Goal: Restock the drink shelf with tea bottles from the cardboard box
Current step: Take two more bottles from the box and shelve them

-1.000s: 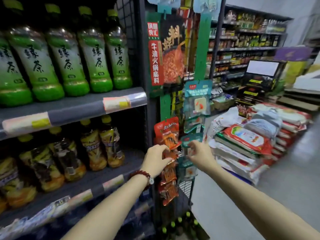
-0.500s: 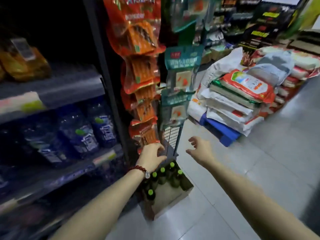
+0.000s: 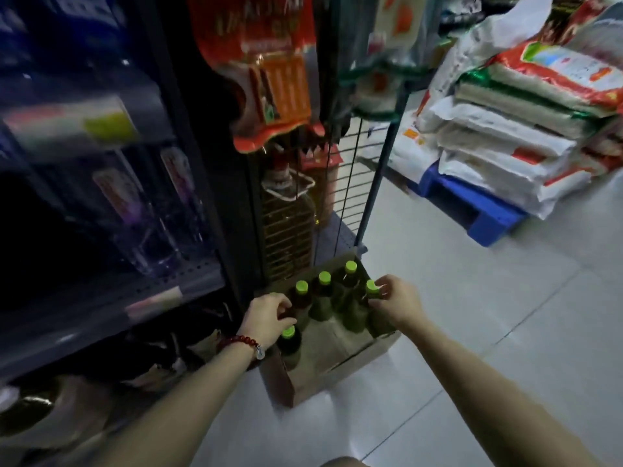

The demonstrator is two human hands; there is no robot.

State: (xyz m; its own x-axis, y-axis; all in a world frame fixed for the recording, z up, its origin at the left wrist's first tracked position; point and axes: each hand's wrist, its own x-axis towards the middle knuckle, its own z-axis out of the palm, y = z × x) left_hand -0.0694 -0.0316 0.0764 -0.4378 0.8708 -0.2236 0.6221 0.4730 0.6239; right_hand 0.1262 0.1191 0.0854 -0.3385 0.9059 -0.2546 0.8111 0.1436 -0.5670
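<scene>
1. On the pale tiled floor (image 3: 472,332) beside the drink shelf (image 3: 111,308), we saw the cardboard box (image 3: 340,352) holding green-capped tea bottles (image 3: 323,294).
2. Our left hand (image 3: 268,313) curled over one bottle; our right hand (image 3: 397,303) pinched another's cap.

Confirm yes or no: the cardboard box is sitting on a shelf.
No, the cardboard box sits on the tiled floor beside the shelving.

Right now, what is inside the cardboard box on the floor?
The cardboard box holds dark tea bottles with green caps; five caps show. Bare cardboard shows at its near side. Both hands cover part of the row.
</scene>
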